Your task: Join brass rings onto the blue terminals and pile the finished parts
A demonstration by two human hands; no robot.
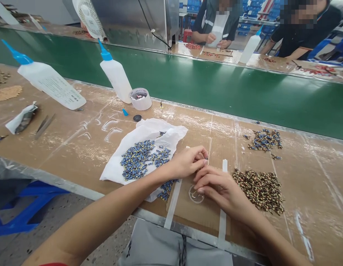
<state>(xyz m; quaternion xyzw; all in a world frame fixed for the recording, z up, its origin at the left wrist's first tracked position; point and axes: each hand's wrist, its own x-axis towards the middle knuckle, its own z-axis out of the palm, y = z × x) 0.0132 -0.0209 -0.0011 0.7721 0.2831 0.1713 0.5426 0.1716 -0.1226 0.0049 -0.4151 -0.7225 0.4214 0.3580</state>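
Note:
My left hand (188,160) pinches a small blue part at its fingertips, just right of a white plastic bag (121,173) that carries a heap of small blue and yellow parts (141,159). My right hand (221,188) rests on the cardboard-covered bench, fingers curled close to the left fingertips; what it holds is hidden. Beneath it lies a small clear round dish (195,195). A pile of small brown parts (260,190) lies right of that hand. A smaller blue pile (265,139) sits farther back.
Two white squeeze bottles with blue nozzles (49,83) (116,75) and a tape roll (141,99) stand at the back left. Tweezers (44,125) lie at left. A green conveyor belt (216,85) runs behind the bench. Two other people sit across it.

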